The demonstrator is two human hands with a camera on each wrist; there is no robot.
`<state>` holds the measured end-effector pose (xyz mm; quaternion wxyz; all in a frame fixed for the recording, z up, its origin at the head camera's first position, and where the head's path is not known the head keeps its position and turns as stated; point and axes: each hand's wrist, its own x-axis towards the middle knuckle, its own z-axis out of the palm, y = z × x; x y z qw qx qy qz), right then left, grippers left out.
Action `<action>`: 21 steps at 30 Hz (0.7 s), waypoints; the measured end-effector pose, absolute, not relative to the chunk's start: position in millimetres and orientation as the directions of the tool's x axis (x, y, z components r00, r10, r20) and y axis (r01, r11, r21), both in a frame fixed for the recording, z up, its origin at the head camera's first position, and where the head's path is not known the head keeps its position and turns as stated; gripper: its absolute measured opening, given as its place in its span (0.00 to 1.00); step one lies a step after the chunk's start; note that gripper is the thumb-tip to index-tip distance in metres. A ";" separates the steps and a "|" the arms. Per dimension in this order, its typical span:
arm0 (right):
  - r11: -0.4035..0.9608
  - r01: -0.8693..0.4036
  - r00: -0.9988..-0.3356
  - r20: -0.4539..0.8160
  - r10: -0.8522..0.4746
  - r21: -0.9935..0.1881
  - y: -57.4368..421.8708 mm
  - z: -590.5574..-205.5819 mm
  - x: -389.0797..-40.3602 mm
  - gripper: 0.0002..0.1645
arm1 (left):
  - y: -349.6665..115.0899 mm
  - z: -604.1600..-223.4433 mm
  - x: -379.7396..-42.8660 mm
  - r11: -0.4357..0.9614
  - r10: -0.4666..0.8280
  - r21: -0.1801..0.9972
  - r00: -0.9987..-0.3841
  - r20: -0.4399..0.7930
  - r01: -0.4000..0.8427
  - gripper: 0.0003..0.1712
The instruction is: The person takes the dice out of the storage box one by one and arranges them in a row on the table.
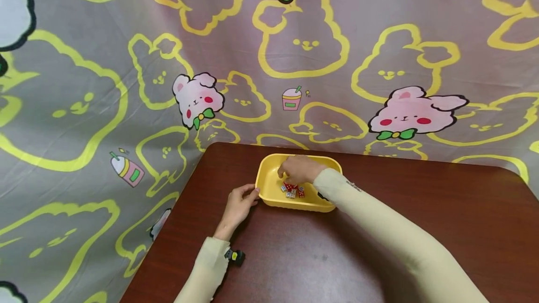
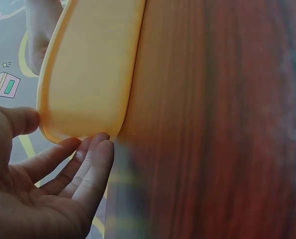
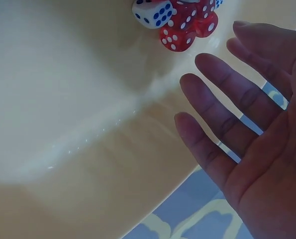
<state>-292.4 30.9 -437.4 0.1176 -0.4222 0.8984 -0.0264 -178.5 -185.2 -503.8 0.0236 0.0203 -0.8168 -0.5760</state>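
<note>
Dice (image 1: 292,191) are contained in the tray (image 1: 294,205), concealed in the left-wrist view. The tray's left end is touched by the left hand (image 1: 237,205), fingers extended. Over the tray, the right hand (image 1: 301,169) is shown empty, fingers spread, by the right-wrist view.

Grey cloth backdrop (image 1: 248,53) w/ yellow cartoon outlines (image 1: 290,75); glossy dk red-brn tbl (image 1: 294,251).

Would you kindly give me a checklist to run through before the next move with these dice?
1. Yellow tray resting on the table: ok.
2. Left hand touching the tray: ok, at one end.
3. Dice inside the tray: ok, red and white ones clustered together.
4. Right hand free: ok, no die seen in it.
5. Exact dice count: cannot tell, some are partly hidden.
</note>
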 end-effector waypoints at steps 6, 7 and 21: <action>0.648 -0.754 -0.620 -0.208 -0.757 -0.110 27.1 -437.9 -291.4 0.09 | -185.2 -503.7 -178.2 0.333 -0.053 0.943 -0.998 0.024 0.005 0.19; 0.649 -0.753 -0.621 -0.211 -0.755 -0.105 26.9 -438.3 -291.2 0.08 | -185.2 -503.7 -178.3 0.332 -0.051 0.943 -0.998 0.024 0.006 0.19; 0.625 -0.773 -0.596 -0.212 -0.775 -0.112 20.6 -442.1 -288.9 0.05 | -186.0 -503.3 -177.4 0.341 -0.044 0.940 -0.999 0.028 0.012 0.19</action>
